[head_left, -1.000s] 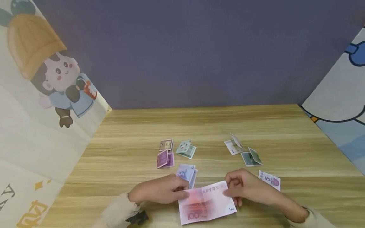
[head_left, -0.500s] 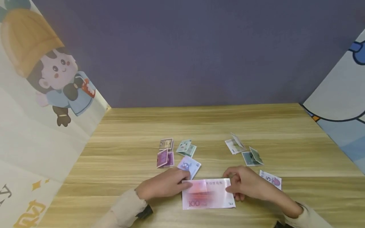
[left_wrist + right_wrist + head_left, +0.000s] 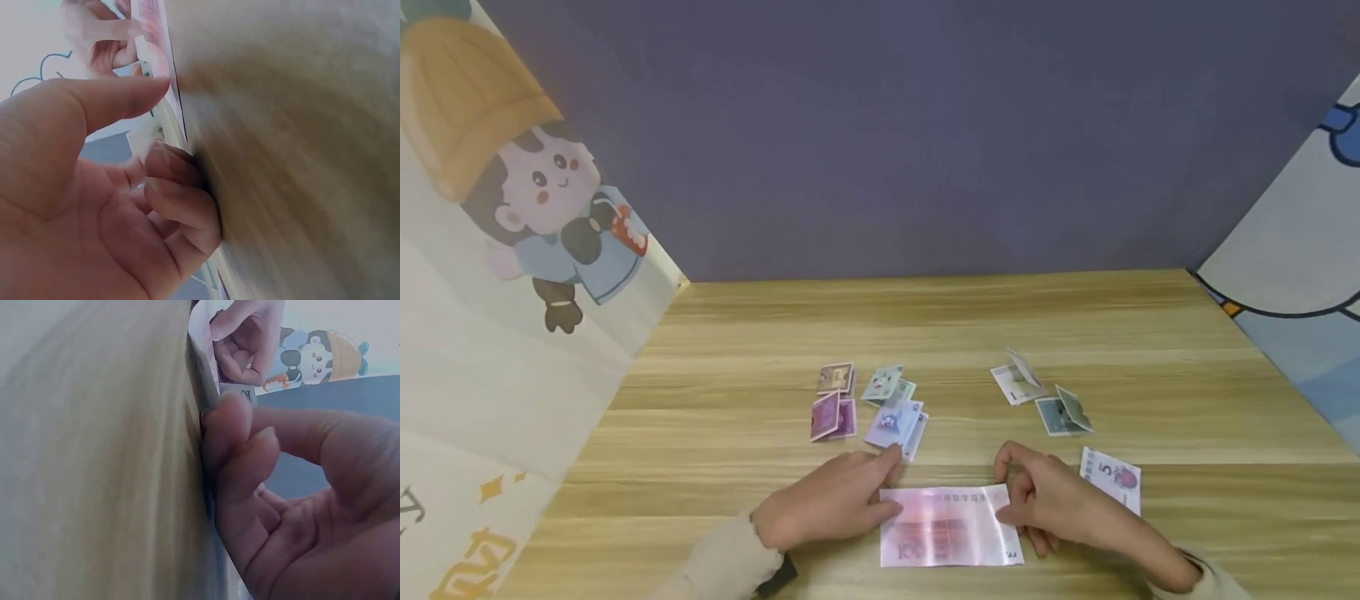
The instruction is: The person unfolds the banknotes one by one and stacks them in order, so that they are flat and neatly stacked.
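Observation:
A pink paper note [image 3: 951,533] marked 100, like play money, lies at the front of the table, creased down its middle. The thumb of my left hand [image 3: 827,500] touches its left edge. In the left wrist view, a gap separates this thumb [image 3: 134,100] from the curled fingers [image 3: 181,200]. My right hand [image 3: 1060,500] pinches the note's right edge, with thumb and fingers close together in the right wrist view. Just beyond my left fingertips lies a folded blue note [image 3: 895,423]. A note marked 5 [image 3: 1112,479] lies beside my right hand, partly covered by it.
Farther back on the wooden table [image 3: 940,325] stand small folded notes: brown [image 3: 835,377], purple [image 3: 827,415] and green [image 3: 882,383] on the left, a grey one [image 3: 1015,383] and a dark green one [image 3: 1060,415] on the right. A dark wall [image 3: 925,150] closes the back.
The pink note was tilted and bent between both hands; it now lies straighter and flatter. The blue note has moved away toward the green one, and my left index finger has come off it.

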The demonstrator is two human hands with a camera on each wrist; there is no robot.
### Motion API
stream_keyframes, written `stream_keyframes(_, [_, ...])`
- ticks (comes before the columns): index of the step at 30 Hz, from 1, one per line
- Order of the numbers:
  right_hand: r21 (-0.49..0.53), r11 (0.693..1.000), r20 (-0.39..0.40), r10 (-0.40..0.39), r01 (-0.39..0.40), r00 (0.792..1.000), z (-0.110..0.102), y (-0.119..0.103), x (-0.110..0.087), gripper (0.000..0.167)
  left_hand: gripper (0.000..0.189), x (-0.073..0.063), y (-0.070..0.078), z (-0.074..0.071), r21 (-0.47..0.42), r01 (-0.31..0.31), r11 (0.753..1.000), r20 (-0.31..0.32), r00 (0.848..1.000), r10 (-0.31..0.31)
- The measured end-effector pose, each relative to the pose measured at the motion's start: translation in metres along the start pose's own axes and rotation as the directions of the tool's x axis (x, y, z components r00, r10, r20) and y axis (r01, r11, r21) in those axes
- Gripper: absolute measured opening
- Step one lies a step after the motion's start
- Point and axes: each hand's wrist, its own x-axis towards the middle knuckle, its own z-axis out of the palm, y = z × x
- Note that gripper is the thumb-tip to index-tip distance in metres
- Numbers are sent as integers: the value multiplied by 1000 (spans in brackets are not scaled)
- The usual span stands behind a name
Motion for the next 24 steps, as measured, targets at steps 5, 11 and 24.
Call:
stream_keyframes(5, [23, 1000, 17, 9, -9, 1000, -1, 4, 1, 32, 23, -1, -3, -3, 16, -58, 998, -4, 998, 58])
stream_keyframes(11, [45, 999, 40, -14, 12, 999, -3, 8, 1, 21, 23, 0, -5, -6, 13, -107, 994, 13, 994, 107])
stream_keyframes(24, [122, 991, 91, -62, 51, 994, -5, 15, 2, 16, 21, 1, -2, -7, 20, -66, 998, 37, 997, 65])
